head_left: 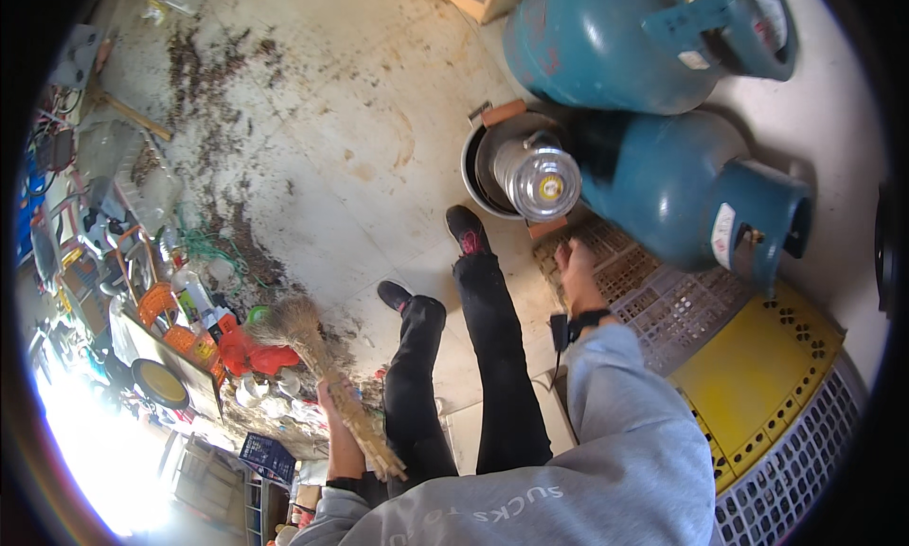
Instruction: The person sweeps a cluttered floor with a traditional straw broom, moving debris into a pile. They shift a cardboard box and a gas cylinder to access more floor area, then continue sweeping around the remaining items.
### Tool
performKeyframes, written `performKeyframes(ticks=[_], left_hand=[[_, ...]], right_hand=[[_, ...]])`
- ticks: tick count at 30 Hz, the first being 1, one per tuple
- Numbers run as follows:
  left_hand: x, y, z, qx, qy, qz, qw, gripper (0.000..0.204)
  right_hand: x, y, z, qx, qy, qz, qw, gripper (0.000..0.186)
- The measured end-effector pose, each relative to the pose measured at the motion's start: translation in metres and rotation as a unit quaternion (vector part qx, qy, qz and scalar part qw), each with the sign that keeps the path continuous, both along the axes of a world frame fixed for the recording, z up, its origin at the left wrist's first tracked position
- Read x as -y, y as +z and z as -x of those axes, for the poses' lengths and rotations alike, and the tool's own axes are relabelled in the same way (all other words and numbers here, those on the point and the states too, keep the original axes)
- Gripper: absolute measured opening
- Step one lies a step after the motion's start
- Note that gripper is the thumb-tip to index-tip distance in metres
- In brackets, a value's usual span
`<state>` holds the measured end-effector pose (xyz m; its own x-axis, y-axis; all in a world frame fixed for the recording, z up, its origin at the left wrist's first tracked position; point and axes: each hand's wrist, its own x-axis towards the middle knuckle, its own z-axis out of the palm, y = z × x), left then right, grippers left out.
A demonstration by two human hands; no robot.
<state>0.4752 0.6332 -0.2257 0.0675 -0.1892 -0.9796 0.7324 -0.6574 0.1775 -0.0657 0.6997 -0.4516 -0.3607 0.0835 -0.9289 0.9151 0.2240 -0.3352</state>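
Note:
My left hand (338,396) is closed around the handle of a short straw broom (327,371). The broom's bristles point up and to the left, over loose dirt and litter at the floor's edge. My right hand (576,264) is at the right, over the corner of a slatted plastic crate (653,281). Its fingers are loosely bent and a little apart, with nothing seen in them; whether it touches the crate I cannot tell. Dark dirt (237,229) is strewn in a band down the left of the pale floor (350,120).
Two blue-green gas cylinders (653,186) stand at the upper right, beside a metal pot (469,172) holding a clear container (544,181). A yellow crate (757,375) is at right. Household clutter, a red plastic bag (260,352) and an orange basket (156,303) crowd the left.

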Motion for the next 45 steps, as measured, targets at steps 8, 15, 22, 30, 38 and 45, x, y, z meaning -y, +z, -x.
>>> performKeyframes(ticks=[8, 15, 22, 30, 38, 45], left_hand=[[0.066, 0.055, 0.153, 0.281, -0.213, 0.083, 0.932, 0.024], [0.150, 0.046, 0.233, 0.270, -0.445, 0.245, 0.818, 0.047], [0.209, 0.065, 0.171, 0.019, -0.479, 0.184, 0.858, 0.057], [0.240, 0.053, -0.051, 0.127, -0.454, 0.026, 0.882, 0.037], [0.288, 0.076, -0.148, 0.148, -0.281, -0.019, 0.948, 0.031], [0.337, 0.100, -0.152, 0.123, -0.315, 0.049, 0.940, 0.036]], right_hand=[[0.089, 0.285, -0.187, 0.411, 0.377, 0.223, 0.800, 0.061], [0.173, 0.380, -0.191, 0.171, 0.539, 0.239, 0.790, 0.086], [0.227, 0.318, -0.167, -0.091, 0.447, 0.116, 0.882, 0.065], [0.323, 0.176, -0.273, -0.257, 0.549, -0.075, 0.792, 0.044], [0.309, 0.257, -0.497, -0.038, 0.768, -0.041, 0.638, 0.069], [0.399, 0.307, -0.454, 0.182, 0.613, 0.164, 0.751, 0.058]])
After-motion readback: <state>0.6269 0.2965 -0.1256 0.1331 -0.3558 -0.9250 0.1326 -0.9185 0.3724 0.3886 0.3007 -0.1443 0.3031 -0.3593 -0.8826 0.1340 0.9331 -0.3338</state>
